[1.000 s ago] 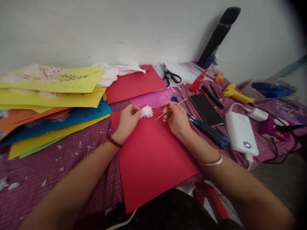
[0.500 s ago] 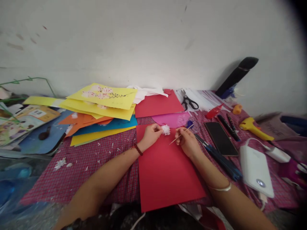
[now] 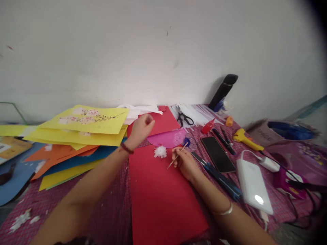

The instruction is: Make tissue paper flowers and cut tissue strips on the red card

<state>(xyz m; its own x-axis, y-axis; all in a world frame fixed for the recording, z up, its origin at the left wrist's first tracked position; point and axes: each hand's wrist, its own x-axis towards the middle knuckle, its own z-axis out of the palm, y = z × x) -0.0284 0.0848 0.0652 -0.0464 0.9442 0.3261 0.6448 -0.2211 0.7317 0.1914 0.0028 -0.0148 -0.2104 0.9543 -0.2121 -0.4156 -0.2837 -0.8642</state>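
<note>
Pinching a thin wooden stick [image 3: 171, 163], the right hand [image 3: 185, 163] is flanking a ruffled white paper tuft [image 3: 160, 152] at twelve o'clock on the red paper sheet [image 3: 163, 200]; the curled left hand's [image 3: 141, 130] hold isn't showing; a stray stick swipe could be shifting the tuft.

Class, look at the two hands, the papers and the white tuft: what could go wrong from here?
1. The white tuft lies on the red sheet with neither hand on it, so a brush might shift it.
2. The right hand holds a thin stick pointing down towards that sheet; its tip could mark the paper.
3. The left hand's wrist is close to the yellow sheets and might nudge them.
</note>
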